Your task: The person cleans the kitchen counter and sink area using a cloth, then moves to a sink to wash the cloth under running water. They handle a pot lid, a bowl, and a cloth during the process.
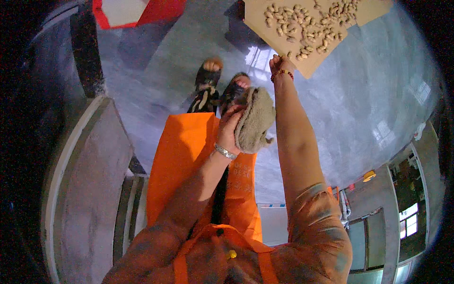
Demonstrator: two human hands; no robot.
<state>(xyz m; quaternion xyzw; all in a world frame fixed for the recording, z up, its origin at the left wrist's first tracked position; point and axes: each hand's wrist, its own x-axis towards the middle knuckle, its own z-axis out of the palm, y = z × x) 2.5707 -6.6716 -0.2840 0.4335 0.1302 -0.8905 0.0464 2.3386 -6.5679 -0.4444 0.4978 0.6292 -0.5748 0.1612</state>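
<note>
My left hand (231,124) grips a bunched greyish-tan cloth (256,120), held above my feet and in front of the orange apron (184,152). Farther out, my right hand (282,64) is at the near left edge of a tan cardboard sheet (308,67); its fingers are curled, and whether they grip the edge cannot be told. Many unshelled peanuts (308,32) lie scattered over the sheet, a few close to its near corner. A beaded bracelet is on my right wrist and a silver-coloured band on my left.
A red-rimmed container (138,25) with a pale inside stands at the upper left. My sandalled feet (230,85) are on the smooth grey floor (354,103). A pale wall or panel (92,170) rises at the left. A yellow round object (369,176) lies by the wall at the right.
</note>
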